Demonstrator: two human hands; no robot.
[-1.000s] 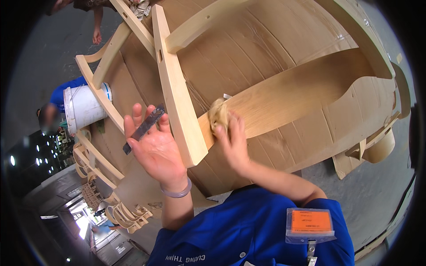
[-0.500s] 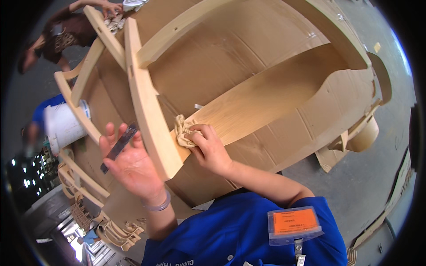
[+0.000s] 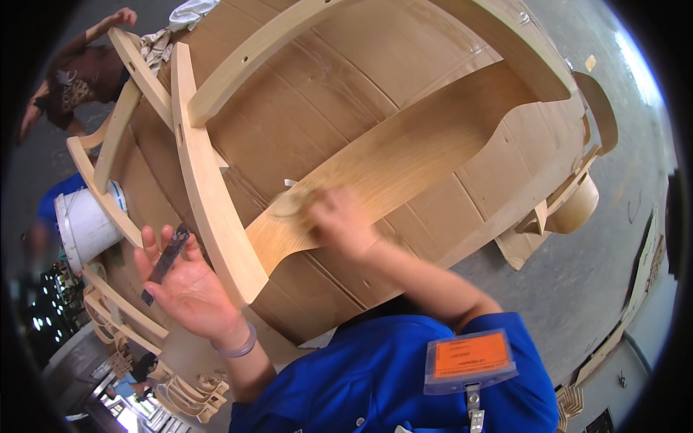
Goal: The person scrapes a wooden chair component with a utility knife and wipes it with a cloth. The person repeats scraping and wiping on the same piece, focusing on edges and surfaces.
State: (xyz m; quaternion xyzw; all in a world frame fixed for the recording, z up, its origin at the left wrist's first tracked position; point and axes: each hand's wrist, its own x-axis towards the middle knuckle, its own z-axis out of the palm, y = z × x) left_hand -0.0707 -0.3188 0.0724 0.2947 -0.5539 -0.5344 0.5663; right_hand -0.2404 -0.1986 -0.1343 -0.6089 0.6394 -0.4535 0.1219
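Note:
My right hand (image 3: 339, 220) presses a crumpled tan cloth (image 3: 292, 206) onto the broad curved wooden slat (image 3: 411, 151) of an unfinished chair frame; hand and cloth are blurred. The slat runs from a pale curved rail (image 3: 209, 195) on the left up to another curved rail (image 3: 505, 40) at the upper right. Left of the near rail, my left hand (image 3: 184, 285) is palm up, fingers spread, with a thin dark flat tool (image 3: 164, 263) lying across the fingers. The frame rests on a cardboard-covered table (image 3: 346, 94).
A white bucket (image 3: 83, 227) stands at the left. More curved wooden chair parts (image 3: 108, 144) lean beside it, and stacked parts (image 3: 188, 393) lie lower left. Another person (image 3: 76, 76) bends at the upper left. Grey concrete floor (image 3: 613, 267) lies to the right, with wood pieces (image 3: 577, 206).
My right hand and the cloth have slid from the joint at the near rail rightward along the slat. My left hand stays open with the dark tool on it.

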